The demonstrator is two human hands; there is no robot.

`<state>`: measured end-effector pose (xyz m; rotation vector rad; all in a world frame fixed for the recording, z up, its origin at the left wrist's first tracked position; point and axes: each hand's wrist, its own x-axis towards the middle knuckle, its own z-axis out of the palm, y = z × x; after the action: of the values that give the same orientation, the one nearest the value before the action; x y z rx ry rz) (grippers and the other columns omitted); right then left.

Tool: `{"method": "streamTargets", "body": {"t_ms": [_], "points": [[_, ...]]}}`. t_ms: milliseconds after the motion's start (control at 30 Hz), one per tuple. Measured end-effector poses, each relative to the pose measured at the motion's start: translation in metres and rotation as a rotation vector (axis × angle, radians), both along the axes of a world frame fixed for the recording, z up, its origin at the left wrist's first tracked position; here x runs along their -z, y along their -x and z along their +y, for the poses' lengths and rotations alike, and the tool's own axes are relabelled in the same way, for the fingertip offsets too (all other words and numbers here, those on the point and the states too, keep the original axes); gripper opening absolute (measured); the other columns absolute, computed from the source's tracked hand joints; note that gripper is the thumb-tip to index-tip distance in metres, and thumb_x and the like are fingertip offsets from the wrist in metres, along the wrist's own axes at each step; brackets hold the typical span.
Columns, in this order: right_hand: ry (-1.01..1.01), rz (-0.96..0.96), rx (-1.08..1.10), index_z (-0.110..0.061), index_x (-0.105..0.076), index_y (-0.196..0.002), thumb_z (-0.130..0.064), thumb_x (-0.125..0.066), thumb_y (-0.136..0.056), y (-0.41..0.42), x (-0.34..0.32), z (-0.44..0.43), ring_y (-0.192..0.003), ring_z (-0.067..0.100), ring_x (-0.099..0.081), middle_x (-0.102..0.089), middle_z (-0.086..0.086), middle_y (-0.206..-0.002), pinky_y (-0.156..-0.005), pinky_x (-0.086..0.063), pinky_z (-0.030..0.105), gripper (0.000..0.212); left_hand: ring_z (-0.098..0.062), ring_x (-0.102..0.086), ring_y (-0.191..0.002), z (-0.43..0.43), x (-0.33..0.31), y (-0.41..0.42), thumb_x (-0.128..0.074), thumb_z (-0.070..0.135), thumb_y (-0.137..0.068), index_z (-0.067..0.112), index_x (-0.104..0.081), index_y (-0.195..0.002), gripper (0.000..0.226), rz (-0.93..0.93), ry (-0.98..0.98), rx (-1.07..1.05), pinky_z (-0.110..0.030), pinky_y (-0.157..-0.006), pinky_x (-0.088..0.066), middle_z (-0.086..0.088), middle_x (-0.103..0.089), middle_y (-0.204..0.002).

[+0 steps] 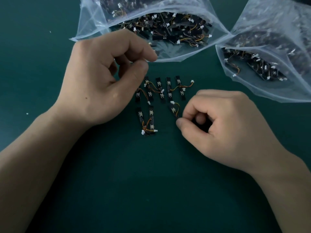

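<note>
Small black circuit strip with orange wires and a white plug (173,109) lies tilted on the dark green mat (151,182), with my right hand (223,130) pinching its near end. Wide bare mat lies nearer me. Beyond are the rows of matching strips (161,88). My left hand (104,76) is curled, empty, at the open edge of the clear plastic bag (168,56).

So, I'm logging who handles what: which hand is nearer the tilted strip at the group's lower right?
Right. The right hand pinches the tilted strip by its lower end; the left hand is up-left of it, beside the top row.
</note>
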<state>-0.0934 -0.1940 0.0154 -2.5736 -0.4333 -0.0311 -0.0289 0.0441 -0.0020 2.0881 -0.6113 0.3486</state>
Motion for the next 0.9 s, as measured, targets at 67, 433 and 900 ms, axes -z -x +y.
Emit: {"method": "streamTargets", "body": {"t_ms": [67, 433, 900], "points": [[-0.024, -0.006, -0.041, -0.027, -0.064, -0.070, -0.035, -0.070, -0.087, -0.001, 0.001, -0.002, -0.059, 0.014, -0.051, -0.054, -0.010, -0.067, -0.053, -0.042, 0.032, 0.019, -0.013, -0.058, -0.069, 0.001, 0.000, 0.000, -0.064, 0.002, -0.098, 0.010, -0.074, -0.106, 0.016, 0.003, 0.005, -0.008, -0.021, -0.064, -0.042, 0.003, -0.070, -0.086], [-0.052, -0.010, -0.157, -0.027, -0.075, -0.084, -0.032, -0.076, -0.087, -0.003, 0.006, -0.008, -0.059, 0.003, -0.044, -0.051, -0.014, -0.070, -0.055, -0.035, 0.028, 0.006, -0.015, -0.057, -0.066, 0.001, 0.001, -0.001, -0.065, 0.004, -0.097, 0.012, -0.075, -0.104, 0.015, 0.004, 0.015, -0.052, -0.020, -0.062, -0.041, 0.000, -0.070, -0.083], [-0.082, -0.049, -0.196, -0.026, -0.072, -0.076, -0.028, -0.075, -0.090, -0.001, 0.011, 0.000, -0.065, 0.014, -0.056, -0.057, -0.011, -0.069, -0.054, -0.046, 0.037, 0.014, -0.001, -0.055, -0.071, 0.001, -0.001, -0.004, -0.063, 0.002, -0.097, 0.009, -0.076, -0.104, 0.016, -0.035, -0.041, -0.127, -0.010, -0.069, -0.037, 0.017, -0.065, -0.087]]}}
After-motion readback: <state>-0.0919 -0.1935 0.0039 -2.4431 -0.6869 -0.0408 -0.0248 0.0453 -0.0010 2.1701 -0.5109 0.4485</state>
